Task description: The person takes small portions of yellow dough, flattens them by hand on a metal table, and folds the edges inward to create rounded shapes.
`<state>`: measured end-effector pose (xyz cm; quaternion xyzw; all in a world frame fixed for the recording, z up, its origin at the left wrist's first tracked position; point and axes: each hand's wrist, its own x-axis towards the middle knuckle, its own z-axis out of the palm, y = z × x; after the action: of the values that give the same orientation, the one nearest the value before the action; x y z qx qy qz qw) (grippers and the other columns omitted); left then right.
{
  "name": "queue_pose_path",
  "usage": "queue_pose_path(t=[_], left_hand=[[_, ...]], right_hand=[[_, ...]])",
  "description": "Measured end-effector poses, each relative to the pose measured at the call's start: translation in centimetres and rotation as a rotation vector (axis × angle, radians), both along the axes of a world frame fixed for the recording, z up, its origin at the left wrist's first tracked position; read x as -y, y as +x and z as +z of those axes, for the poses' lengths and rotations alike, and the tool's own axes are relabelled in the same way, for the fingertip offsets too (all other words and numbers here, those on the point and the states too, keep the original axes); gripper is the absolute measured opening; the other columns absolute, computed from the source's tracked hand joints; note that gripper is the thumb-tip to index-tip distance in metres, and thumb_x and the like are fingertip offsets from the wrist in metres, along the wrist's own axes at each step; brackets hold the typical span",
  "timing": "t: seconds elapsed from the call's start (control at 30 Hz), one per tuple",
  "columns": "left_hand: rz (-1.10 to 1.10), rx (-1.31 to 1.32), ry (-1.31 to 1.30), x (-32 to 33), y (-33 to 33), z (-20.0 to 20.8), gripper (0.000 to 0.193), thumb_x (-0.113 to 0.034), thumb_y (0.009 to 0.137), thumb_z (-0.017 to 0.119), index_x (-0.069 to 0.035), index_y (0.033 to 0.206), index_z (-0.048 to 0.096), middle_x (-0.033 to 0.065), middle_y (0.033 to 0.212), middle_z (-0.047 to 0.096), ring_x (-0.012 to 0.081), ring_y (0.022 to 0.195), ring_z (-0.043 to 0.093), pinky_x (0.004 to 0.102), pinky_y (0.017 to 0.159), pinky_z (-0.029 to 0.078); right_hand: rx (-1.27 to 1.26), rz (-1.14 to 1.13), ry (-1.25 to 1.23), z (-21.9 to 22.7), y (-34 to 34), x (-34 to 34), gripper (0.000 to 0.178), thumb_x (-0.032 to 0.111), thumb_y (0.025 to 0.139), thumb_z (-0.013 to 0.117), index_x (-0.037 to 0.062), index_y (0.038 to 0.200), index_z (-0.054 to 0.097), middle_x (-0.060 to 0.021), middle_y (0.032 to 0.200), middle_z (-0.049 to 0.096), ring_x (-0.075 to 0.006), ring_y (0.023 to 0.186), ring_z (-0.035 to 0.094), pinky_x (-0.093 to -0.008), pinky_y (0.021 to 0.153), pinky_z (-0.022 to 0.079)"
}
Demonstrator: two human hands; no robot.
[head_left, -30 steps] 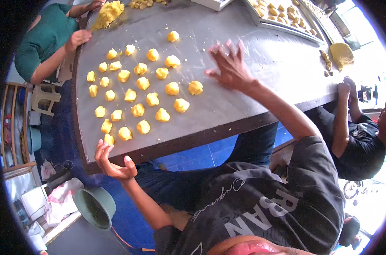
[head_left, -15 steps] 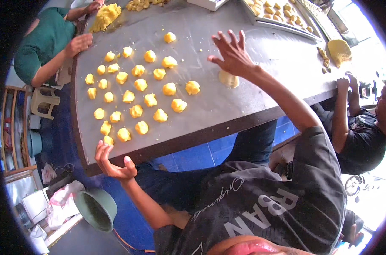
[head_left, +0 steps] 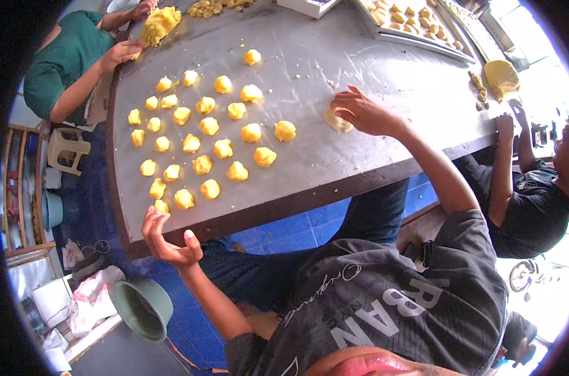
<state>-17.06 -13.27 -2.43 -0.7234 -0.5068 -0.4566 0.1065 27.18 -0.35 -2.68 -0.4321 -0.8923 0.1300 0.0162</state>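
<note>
Over a pale, flattened round of dough (head_left: 336, 123) hangs my right hand (head_left: 369, 113), its fingers stretched out and partly covering it. Whether the fingers touch the dough, I cannot tell. My left hand (head_left: 174, 243) rests at the table's near left corner. Its fingers are spread, the tips beside a yellow lump of filling (head_left: 161, 206), and nothing is in its grasp. Many similar rough yellow lumps (head_left: 210, 126) lie spaced out in loose rows across the left half of the grey table (head_left: 309, 182).
At the far left, a person in green has a hand (head_left: 118, 53) by a yellow mound (head_left: 161, 24). A tray of shaped pieces (head_left: 416, 37) stands far right. Another person's hands (head_left: 507, 122) are near a dough slab (head_left: 502, 78). A green basin (head_left: 143, 308) sits below left.
My right hand has lowered from a raised, spread pose toward the pale dough round. The person in green has moved a hand nearer the yellow mound. My left hand has stayed put.
</note>
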Motion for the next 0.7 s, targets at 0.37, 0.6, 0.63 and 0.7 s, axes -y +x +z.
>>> queue_pose_path(t=[0.37,0.6,0.63,0.7], left_hand=[[-0.010,0.040,-0.012,0.1,-0.1,0.1,0.044,-0.035,0.072,0.055,0.002,0.096,0.055,0.0178,0.100,0.054,0.0365,0.101,0.054,0.0476,0.091,0.042],[-0.202,0.477,-0.095,0.2,3.0,-0.7,0.025,-0.017,0.079,0.058,0.003,0.094,0.054,0.0156,0.093,0.056,0.0275,0.092,0.056,0.0389,0.086,0.045],[-0.233,0.471,-0.097,0.2,3.9,-0.4,0.019,-0.008,0.077,0.059,0.003,0.093,0.054,0.0139,0.089,0.057,0.0245,0.087,0.057,0.0360,0.082,0.046],[-0.250,0.473,-0.160,0.0,6.6,0.7,0.015,-0.005,0.077,0.063,0.000,0.089,0.055,0.0087,0.082,0.057,0.0164,0.075,0.055,0.0287,0.071,0.046]], right_hand=[[-0.270,-0.117,-0.179,3.1,-0.9,0.2,0.039,0.012,0.089,0.052,0.0064,0.126,0.043,-0.0157,0.107,0.059,-0.0277,0.089,0.064,-0.0379,0.081,0.050],[-0.503,-0.181,-0.366,3.6,1.3,0.2,0.046,0.008,0.084,0.061,0.0030,0.126,0.042,-0.0149,0.109,0.057,-0.0169,0.086,0.064,-0.0288,0.076,0.053],[-0.531,-0.212,-0.395,4.8,1.1,0.9,0.042,0.007,0.085,0.060,0.0033,0.124,0.045,-0.0123,0.107,0.057,-0.0131,0.084,0.062,-0.0264,0.077,0.052],[-0.643,-0.188,-0.465,7.1,0.4,2.0,0.042,0.006,0.085,0.060,0.0035,0.124,0.046,-0.0104,0.106,0.057,-0.0126,0.085,0.061,-0.0262,0.078,0.051]])
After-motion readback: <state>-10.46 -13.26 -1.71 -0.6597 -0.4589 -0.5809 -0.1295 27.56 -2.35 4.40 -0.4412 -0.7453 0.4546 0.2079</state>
